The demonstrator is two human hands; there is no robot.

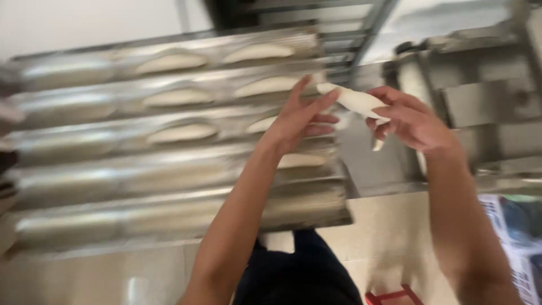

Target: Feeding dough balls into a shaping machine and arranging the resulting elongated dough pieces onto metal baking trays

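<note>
- Pale floor tiles run under everything, steel machinery sits at the right, and the whole view is smeared by motion.
- Left hand is open, fingers spread, its fingertips touching one end of a long white dough piece, just off the tray's right edge.
- Right hand is curled around the other end, pinching it; a tail of dough hangs below the fingers.
- Beneath the left forearm lies a corrugated metal baguette tray; shaped loaves rest in its upper channels, while the nearer channels look bare, though blur hides detail.
- Risk, as I judge it: soft dough held only at the ends could sag, stretch thin or tear in the middle.
- Another: the tray's near right corner seems to overhang the floor, so a forearm nudge might tip it.
- Bottom right, a white package with blue-green print stands on the floor; a red frame peeks in at the bottom edge.
</note>
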